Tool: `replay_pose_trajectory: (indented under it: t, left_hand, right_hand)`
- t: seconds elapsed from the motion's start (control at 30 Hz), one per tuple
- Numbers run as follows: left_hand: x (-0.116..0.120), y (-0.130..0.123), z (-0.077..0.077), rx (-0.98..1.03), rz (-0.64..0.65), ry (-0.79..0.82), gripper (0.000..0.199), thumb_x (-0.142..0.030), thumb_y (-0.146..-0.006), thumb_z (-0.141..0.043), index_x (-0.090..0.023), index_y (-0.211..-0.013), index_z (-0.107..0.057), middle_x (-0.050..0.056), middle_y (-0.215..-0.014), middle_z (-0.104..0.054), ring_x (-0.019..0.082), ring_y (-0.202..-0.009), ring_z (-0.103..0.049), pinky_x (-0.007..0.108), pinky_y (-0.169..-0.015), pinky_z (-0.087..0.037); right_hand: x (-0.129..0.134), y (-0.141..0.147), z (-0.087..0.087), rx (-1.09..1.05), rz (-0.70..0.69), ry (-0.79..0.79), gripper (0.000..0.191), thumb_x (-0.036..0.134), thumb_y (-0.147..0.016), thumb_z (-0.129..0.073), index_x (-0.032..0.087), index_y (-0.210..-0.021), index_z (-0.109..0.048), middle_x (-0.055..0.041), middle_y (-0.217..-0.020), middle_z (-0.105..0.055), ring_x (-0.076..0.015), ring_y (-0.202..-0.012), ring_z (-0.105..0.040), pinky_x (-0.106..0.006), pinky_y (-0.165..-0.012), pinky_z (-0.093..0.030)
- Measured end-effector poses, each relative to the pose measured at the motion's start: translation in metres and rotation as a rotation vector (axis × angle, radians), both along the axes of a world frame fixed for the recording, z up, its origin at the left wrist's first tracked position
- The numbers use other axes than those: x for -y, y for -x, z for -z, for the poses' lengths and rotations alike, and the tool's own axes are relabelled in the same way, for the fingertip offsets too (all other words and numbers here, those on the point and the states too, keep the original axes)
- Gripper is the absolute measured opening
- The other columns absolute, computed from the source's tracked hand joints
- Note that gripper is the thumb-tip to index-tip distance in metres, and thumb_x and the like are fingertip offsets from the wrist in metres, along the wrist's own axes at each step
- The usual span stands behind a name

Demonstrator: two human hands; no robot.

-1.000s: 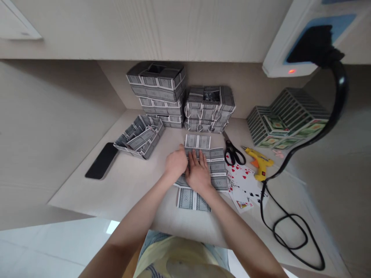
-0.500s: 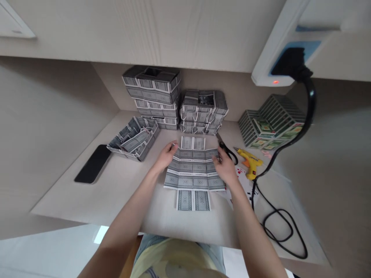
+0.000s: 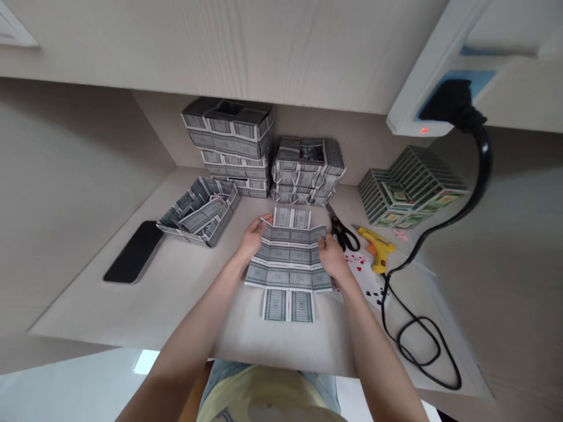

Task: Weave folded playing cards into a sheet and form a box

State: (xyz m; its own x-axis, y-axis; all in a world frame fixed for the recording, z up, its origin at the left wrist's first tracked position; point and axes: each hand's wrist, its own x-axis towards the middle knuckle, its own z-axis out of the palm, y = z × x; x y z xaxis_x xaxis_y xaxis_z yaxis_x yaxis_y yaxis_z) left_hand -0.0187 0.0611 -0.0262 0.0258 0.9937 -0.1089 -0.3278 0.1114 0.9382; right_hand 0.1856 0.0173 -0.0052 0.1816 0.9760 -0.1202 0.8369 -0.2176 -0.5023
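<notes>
A sheet of joined playing cards (image 3: 289, 255), grey patterned backs up, lies on the desk with two-card flaps at its far and near ends. Its left and right side columns are folded up at an angle. My left hand (image 3: 254, 234) is closed on the far left edge, thumb and finger pinching it. On the opposite edge, my right hand (image 3: 332, 256) grips the right column between thumb and fingers. Just right of that hand lie black-handled scissors (image 3: 344, 233) and loose playing cards (image 3: 363, 275), faces up, partly under my forearm.
Card-built boxes (image 3: 233, 138) are stacked at the back, with a lower stack (image 3: 308, 167) beside them. An open card tray (image 3: 197, 214) holds card pieces. A black phone (image 3: 134, 252) lies left. A yellow glue gun (image 3: 377, 246), its black cord (image 3: 433, 337) and green-edged card stacks (image 3: 407, 187) are right.
Both side columns of the card sheet now tilt up more steeply. My right hand has moved slightly left with its edge, uncovering more of the loose cards. The view has shifted slightly.
</notes>
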Motion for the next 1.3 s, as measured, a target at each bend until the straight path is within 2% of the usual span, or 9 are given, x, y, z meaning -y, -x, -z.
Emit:
replay_pose_trajectory:
  t: [0.2,0.33,0.4,0.57,0.7,0.77,0.93,1.13,1.3]
  left_hand:
    - [-0.001,-0.009,-0.005,-0.127,-0.047,-0.02,0.032,-0.028,-0.075,-0.052,-0.015,-0.104,-0.055,0.007,-0.102,-0.064,0.017,-0.094,-0.059,0.032,-0.09,-0.04]
    - [-0.009,-0.003,-0.027,-0.273,0.019,0.103,0.065,-0.025,-0.066,-0.065,-0.02,-0.125,-0.039,0.004,-0.096,-0.064,0.017,-0.083,-0.061,0.03,-0.079,-0.045]
    - [-0.013,0.0,-0.039,-0.283,0.082,0.154,0.069,-0.031,-0.067,-0.065,-0.02,-0.128,-0.035,0.004,-0.087,-0.065,0.017,-0.073,-0.061,0.03,-0.071,-0.046]
    - [-0.019,-0.006,-0.041,-0.366,0.14,0.045,0.036,-0.047,-0.069,-0.058,-0.015,-0.086,-0.063,0.001,-0.075,-0.063,0.015,-0.072,-0.056,0.024,-0.068,-0.041]
    - [-0.02,-0.007,-0.028,-0.433,0.054,-0.021,0.033,-0.046,-0.062,-0.064,-0.015,-0.073,-0.063,-0.002,-0.065,-0.058,0.012,-0.068,-0.051,0.022,-0.064,-0.036]
    - [-0.02,-0.005,-0.024,-0.41,0.061,-0.021,0.032,-0.046,-0.06,-0.064,-0.016,-0.072,-0.062,-0.003,-0.064,-0.057,0.012,-0.066,-0.05,0.021,-0.062,-0.036]
    - [-0.022,-0.007,-0.024,-0.306,0.076,0.003,0.026,-0.04,-0.059,-0.065,-0.015,-0.064,-0.058,-0.004,-0.059,-0.054,0.01,-0.06,-0.048,0.022,-0.06,-0.036]
    - [-0.028,-0.013,-0.02,-0.363,0.04,-0.032,0.022,-0.036,-0.06,-0.065,-0.016,-0.069,-0.065,-0.001,-0.065,-0.062,0.013,-0.065,-0.052,0.024,-0.066,-0.038]
    - [-0.03,-0.015,-0.015,-0.342,0.045,-0.041,0.029,-0.038,-0.064,-0.062,-0.015,-0.08,-0.069,0.005,-0.083,-0.068,0.015,-0.075,-0.057,0.025,-0.07,-0.041]
  right_hand:
    - [0.002,0.003,-0.001,0.068,-0.021,0.012,0.03,0.027,-0.089,-0.028,0.01,-0.101,-0.049,-0.0145,-0.091,-0.062,-0.0212,-0.086,-0.057,-0.027,-0.071,-0.038]
    - [0.004,0.0,0.0,0.072,-0.058,-0.01,0.029,0.027,-0.089,-0.029,0.012,-0.099,-0.051,-0.0137,-0.095,-0.061,-0.0206,-0.089,-0.057,-0.026,-0.073,-0.038]
    - [0.005,-0.002,0.0,0.061,-0.08,-0.006,0.028,0.028,-0.088,-0.03,0.013,-0.098,-0.051,-0.0133,-0.094,-0.062,-0.0209,-0.089,-0.057,-0.027,-0.073,-0.039]
    - [0.003,-0.004,0.0,0.004,-0.098,-0.004,0.033,0.035,-0.086,-0.035,0.012,-0.102,-0.053,-0.0151,-0.094,-0.062,-0.0243,-0.092,-0.058,-0.032,-0.077,-0.041]
    - [-0.008,-0.007,0.005,-0.203,-0.082,-0.287,0.06,0.044,-0.075,-0.052,0.012,-0.124,-0.041,-0.0161,-0.122,-0.05,-0.025,-0.113,-0.047,-0.036,-0.092,-0.036]
    - [-0.018,-0.008,0.01,-0.41,-0.08,-0.359,0.065,0.046,-0.073,-0.053,0.016,-0.129,-0.037,-0.0121,-0.123,-0.051,-0.0217,-0.112,-0.048,-0.034,-0.092,-0.037]
    - [-0.04,0.003,0.015,-0.751,-0.093,-0.364,0.046,0.052,-0.074,-0.049,0.018,-0.104,-0.059,-0.0058,-0.1,-0.063,-0.0178,-0.091,-0.056,-0.032,-0.083,-0.041]
    - [-0.05,0.021,0.012,-0.734,0.038,-0.398,0.038,0.054,-0.067,-0.055,0.017,-0.063,-0.06,0.001,-0.061,-0.056,-0.0127,-0.059,-0.049,-0.023,-0.058,-0.039]
    - [-0.055,0.025,0.013,-0.754,0.079,-0.41,0.037,0.052,-0.066,-0.055,0.016,-0.059,-0.06,0.0021,-0.056,-0.053,-0.0117,-0.056,-0.045,-0.022,-0.055,-0.037]
